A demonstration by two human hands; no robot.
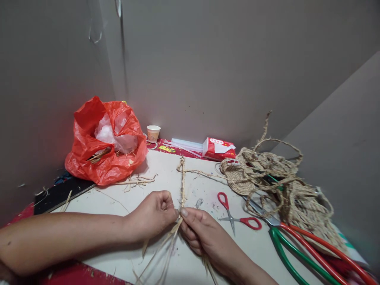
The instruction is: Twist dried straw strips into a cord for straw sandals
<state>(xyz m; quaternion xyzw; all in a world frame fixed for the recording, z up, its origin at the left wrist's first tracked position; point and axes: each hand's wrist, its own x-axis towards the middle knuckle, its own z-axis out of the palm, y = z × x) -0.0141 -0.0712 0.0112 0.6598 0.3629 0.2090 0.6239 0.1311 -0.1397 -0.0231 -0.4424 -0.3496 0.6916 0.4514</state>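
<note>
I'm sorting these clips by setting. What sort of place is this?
Probably a small handicraft corner against plain grey walls. Both hands, left hand and right hand, pinch a braided straw cord on a white worktable, beside small red-handled scissors and a heap of woven straw rope.

Both forearms are bare, no sleeves showing. The left hand (154,215) and right hand (202,233), beside the red scissors (237,215), wear no gloves, rings or watch.

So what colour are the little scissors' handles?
Red, on the small scissors, seen in the head view.
</note>
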